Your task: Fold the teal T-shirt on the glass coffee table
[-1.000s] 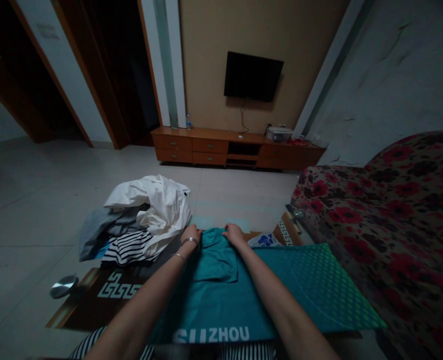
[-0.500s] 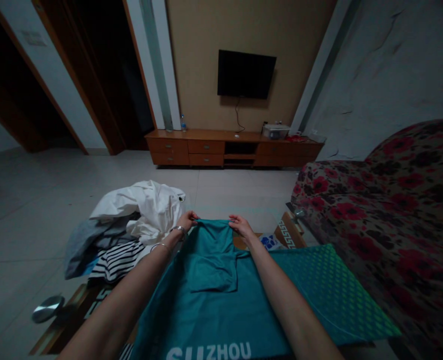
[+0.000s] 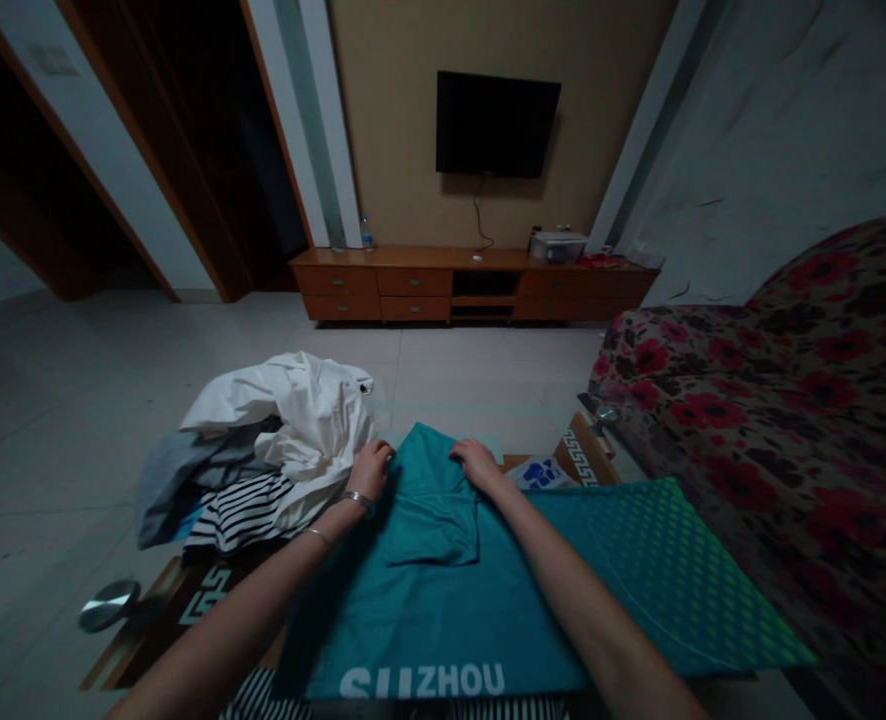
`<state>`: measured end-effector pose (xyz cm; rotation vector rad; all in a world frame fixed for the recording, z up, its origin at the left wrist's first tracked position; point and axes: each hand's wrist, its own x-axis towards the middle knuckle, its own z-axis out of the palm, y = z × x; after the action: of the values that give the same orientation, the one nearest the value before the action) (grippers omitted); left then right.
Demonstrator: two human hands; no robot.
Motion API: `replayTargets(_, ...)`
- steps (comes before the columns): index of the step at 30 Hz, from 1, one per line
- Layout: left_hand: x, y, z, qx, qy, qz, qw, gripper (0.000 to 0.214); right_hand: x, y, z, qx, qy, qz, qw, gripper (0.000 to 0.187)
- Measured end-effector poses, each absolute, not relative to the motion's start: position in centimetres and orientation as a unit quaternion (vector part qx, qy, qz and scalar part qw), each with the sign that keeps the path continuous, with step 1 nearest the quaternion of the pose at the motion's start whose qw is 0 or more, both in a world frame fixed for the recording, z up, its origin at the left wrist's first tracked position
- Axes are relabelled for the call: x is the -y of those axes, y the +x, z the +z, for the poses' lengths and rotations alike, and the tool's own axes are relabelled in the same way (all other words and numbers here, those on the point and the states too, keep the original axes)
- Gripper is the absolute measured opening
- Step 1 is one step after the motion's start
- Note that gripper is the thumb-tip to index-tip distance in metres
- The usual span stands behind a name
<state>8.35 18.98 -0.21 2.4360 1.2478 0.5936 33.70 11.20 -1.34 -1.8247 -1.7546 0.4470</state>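
Observation:
A teal shirt (image 3: 428, 625) with white "SUZHOU" lettering lies spread over the table in front of me, its green-patterned part stretching to the right. One part of it, probably a sleeve (image 3: 432, 515), is folded inward on top and has a pointed far end. My left hand (image 3: 372, 470), with bracelets at the wrist, has its fingers curled at this part's left edge. At its right edge, the curled fingers of my right hand (image 3: 479, 463) touch the cloth. Both hands look closed on the fabric, though the fingertips are partly hidden.
To the left are heaped a white garment (image 3: 300, 415), a grey one (image 3: 188, 475) and a black-and-white striped one (image 3: 244, 515). A flowered sofa (image 3: 773, 400) flanks the right side. Ahead stand a low wooden cabinet (image 3: 413, 285) and a wall-mounted television (image 3: 497, 125).
The folded part's far edge was stretched straight between my two hands; now it lies lower and comes to a point. My hands have come slightly nearer to me along its sides.

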Motion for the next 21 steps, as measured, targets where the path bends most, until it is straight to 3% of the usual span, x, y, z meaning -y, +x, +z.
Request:
replayTargets(3, -17.4, 5.5, 0.9, -0.355, 0.902, 0.199, 0.148, 0.03, -8.7, 33.8, 0.1, 0.68, -0.662, 0.167, 0.267, 0.032)
replayTargets(7, -13.8, 1.7, 2.2, -0.227, 0.957, 0.133, 0.123, 0.026, -2.4, 33.0, 2.1, 0.758, -0.571, 0.177, 0.259, 0.016)
replayTargets(11, -9.5, 0.6, 1.8, -0.173, 0.972, 0.066, 0.146, 0.023, 3.0, 31.2, 2.3, 0.802, -0.536, 0.181, 0.193, 0.023)
replayTargets(15, -8.0, 1.8, 0.7, -0.215, 0.962, 0.046, 0.162, 0.012, 3.6, 30.5, 0.9, 0.78, -0.572, 0.171, 0.189, 0.009)
replayTargets(18, -10.2, 3.1, 1.1, -0.3, 0.905, 0.078, 0.291, 0.006, 0.6, 31.3, 0.4, 0.754, -0.573, 0.235, 0.221, 0.007)
replayTargets(21, -15.0, 4.7, 2.6, -0.427, 0.799, 0.187, 0.379, 0.006, -4.1, 33.2, 0.9, 0.654, -0.652, 0.274, 0.269, 0.012)
